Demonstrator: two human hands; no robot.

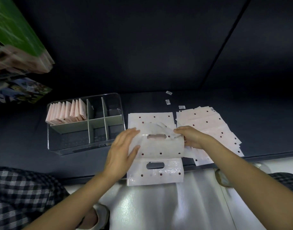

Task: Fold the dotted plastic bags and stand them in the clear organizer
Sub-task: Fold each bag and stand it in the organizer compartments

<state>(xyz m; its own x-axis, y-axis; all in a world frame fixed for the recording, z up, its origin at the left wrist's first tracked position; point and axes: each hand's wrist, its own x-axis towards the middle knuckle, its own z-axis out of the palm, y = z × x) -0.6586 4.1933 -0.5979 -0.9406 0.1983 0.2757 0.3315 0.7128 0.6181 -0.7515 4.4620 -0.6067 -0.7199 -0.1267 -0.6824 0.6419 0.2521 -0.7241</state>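
A pale pink plastic bag with dark red dots and a die-cut handle slot [155, 146] lay on the near edge of the dark tabletop [208, 100], its near end hanging just over the edge, caught mid-fold with one end doubled back so that two handle slots showed, one above the other. The left hand [121, 151] pressed flat against the bag's left edge, fingers straight and relaxed, while the right hand [190, 136] pinched the lifted flap at its right corner.

The film looked thin, light and limp, and glossy enough to slide on itself; it would probably spring open unless each crease was pressed down, and the reinforced band around the handle slot seemed the firmest part. The side edges and corners appeared the best places to take hold, keeping the layers squared as the fold came over.

Just right of the bag, a fanned stack of unfolded dotted bags [213, 128] waited flat on the tabletop, touching or slightly under the right hand. To the left stood the clear rectangular organizer with grey dividers [109, 146], its far-left compartment already holding a row of folded pink bags [66, 112] standing on edge; the other compartments looked unfilled. Three small white labels [167, 102] lay farther back. At far left, blurred green printed packaging [18, 34] leaned into view, and checked fabric [23, 193] showed near the person's lap.
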